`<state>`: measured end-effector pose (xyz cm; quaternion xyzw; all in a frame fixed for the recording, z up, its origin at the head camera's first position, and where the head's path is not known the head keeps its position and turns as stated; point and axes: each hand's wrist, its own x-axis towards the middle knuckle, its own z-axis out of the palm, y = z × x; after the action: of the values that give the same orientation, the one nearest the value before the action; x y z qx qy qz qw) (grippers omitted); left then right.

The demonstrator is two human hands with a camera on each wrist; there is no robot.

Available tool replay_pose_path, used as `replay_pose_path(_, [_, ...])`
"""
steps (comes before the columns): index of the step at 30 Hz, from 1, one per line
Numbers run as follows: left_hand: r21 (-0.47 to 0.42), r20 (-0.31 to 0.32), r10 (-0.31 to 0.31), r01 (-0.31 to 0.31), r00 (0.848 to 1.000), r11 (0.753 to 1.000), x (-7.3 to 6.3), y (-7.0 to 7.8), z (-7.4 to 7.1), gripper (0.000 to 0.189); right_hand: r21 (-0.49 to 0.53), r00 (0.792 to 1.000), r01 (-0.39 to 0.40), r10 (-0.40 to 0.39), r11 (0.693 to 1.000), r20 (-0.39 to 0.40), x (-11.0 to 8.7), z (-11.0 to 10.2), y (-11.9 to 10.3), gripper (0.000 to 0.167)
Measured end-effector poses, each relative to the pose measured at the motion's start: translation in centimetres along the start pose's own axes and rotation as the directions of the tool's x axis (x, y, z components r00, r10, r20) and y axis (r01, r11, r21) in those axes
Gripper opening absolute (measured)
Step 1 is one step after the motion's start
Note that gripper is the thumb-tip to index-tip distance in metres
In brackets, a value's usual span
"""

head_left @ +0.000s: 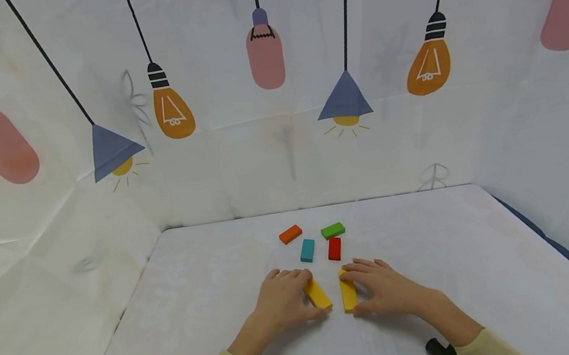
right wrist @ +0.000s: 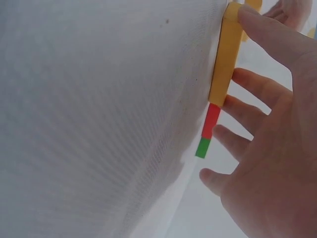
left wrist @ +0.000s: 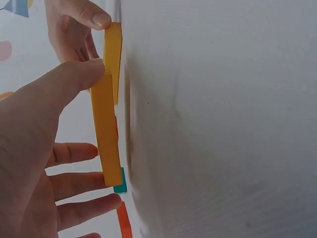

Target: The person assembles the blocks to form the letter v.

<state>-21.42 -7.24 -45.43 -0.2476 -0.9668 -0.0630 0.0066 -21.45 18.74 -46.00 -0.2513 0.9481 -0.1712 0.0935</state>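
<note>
My left hand (head_left: 281, 301) holds a long yellow block (head_left: 318, 295) lengthwise, thumb at its near end and fingers at the far end. This block slants, its near end leaning toward the middle. With the right hand (head_left: 387, 289) I grip a second yellow block (head_left: 349, 295) the same way, and it points almost straight ahead. A narrow gap separates the two blocks. In the left wrist view the thumb presses on the top end of the left yellow block (left wrist: 105, 129). The right wrist view shows the right yellow block (right wrist: 226, 59) between thumb and fingers, close along the white surface.
Beyond the hands lie four-sided small blocks: orange (head_left: 290, 235), teal (head_left: 307, 251), green (head_left: 333, 231) and red (head_left: 334, 249), the last two almost touching. They sit on a white-covered table (head_left: 210, 269). A white sheet with printed lamps (head_left: 240, 165) hangs behind and at both sides.
</note>
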Motion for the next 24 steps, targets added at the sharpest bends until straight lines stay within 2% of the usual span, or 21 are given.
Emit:
replay_pose_path(8, [0.023,0.004,0.009,-0.009,1.0,1.0,-0.12,0.37,0.3,0.067,0.014,1.0,0.003,-0.004,1.0,0.009,0.01,0.03,0.02,0.07])
replay_pose_path(14, [0.061,0.007,0.033,-0.033,0.999,0.998,-0.01,0.26,0.61,0.065,-0.004,1.0,-0.001,0.001,1.0,0.009,0.07,0.0,-0.01,0.071])
replay_pose_path(24, [0.065,-0.006,0.046,-0.045,0.999,0.997,-0.04,0.2,0.68,0.065,-0.05,1.0,0.017,-0.017,0.999,-0.001,0.0,-0.32,-0.26,0.07])
